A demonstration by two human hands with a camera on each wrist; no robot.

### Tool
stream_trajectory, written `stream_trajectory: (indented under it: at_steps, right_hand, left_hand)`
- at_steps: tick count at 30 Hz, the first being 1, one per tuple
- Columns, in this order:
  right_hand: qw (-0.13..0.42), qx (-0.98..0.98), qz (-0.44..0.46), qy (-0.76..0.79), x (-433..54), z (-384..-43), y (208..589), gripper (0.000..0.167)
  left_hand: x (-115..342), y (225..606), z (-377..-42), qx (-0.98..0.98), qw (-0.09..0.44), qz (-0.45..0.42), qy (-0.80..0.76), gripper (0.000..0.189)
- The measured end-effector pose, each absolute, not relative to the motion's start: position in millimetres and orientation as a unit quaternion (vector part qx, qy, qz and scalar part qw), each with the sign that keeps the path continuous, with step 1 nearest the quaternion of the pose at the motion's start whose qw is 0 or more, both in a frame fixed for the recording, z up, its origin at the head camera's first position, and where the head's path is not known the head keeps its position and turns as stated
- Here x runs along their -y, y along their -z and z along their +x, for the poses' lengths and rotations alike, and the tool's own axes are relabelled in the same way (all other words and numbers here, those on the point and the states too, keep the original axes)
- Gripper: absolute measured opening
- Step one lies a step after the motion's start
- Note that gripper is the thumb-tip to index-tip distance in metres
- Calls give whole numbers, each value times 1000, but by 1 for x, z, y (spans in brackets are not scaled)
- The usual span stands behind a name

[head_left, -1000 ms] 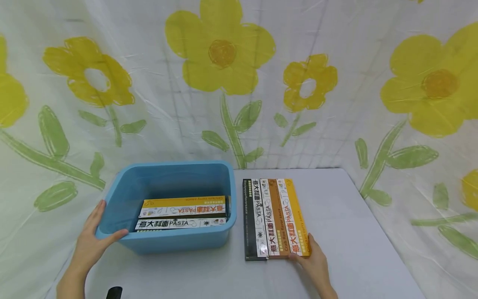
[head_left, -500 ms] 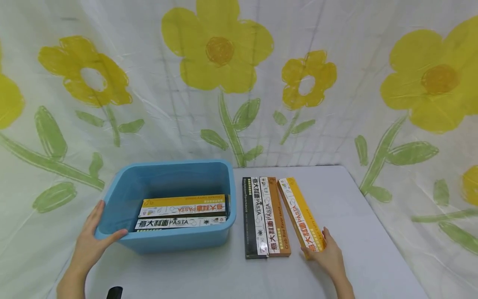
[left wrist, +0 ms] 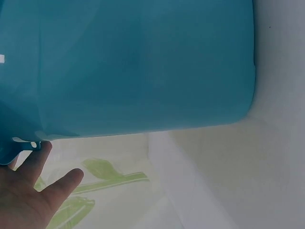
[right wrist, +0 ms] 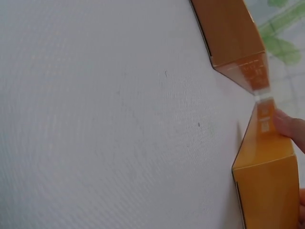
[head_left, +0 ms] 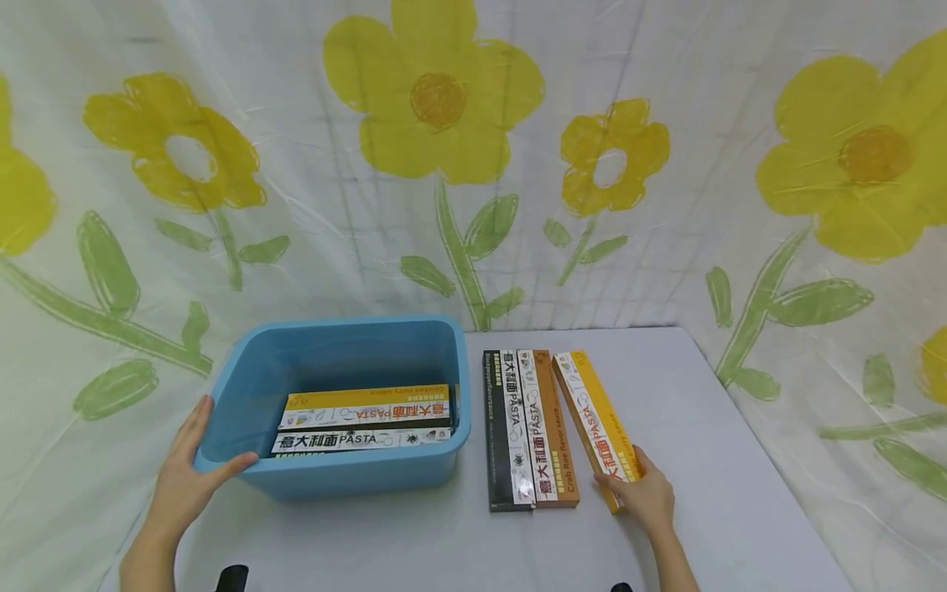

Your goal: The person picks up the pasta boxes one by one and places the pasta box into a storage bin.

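My right hand (head_left: 642, 492) pinches the near end of a yellow pasta box (head_left: 592, 415) between thumb and fingers, at the right of the table. That box lies slanted, apart from a brown pasta box (head_left: 549, 436) and a black pasta box (head_left: 505, 427) that lie side by side. The yellow box's end (right wrist: 267, 195) shows large in the right wrist view. My left hand (head_left: 185, 473), fingers spread and straight, rests at the left front corner of a blue plastic bin (head_left: 355, 481). In the left wrist view its fingertips (left wrist: 44, 149) touch the bin near the rim.
Inside the bin lie a yellow pasta box (head_left: 362, 403) and a white-and-black pasta box (head_left: 370, 440), both sideways. The white table (head_left: 710, 411) reaches back to a flowered curtain (head_left: 518, 263). A small black object (head_left: 233, 578) shows at the near edge.
The yellow pasta box, which lay against the brown one, has swung its near end to the right with my right hand. The left hand and the bin have stayed in place.
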State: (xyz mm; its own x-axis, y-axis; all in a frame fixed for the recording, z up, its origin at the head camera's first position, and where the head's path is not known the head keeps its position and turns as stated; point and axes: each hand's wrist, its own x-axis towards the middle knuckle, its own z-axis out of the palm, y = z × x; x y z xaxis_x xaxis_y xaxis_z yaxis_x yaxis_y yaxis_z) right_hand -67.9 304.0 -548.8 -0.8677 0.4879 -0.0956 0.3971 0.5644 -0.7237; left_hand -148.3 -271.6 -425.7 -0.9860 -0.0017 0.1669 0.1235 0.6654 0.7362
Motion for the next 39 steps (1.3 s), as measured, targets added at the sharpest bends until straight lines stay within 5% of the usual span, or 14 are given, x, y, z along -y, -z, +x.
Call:
stream_trajectory:
  at_steps: [17,39]
  right_hand:
    - [54,796,-310,-516,-304,-70,537,97]
    - [97,780,-299,-541,-305,-61,476,93]
  left_hand:
    - [270,425,-149,910,79,-36,405,102]
    - [271,426,-149,912,73,-32,402,102]
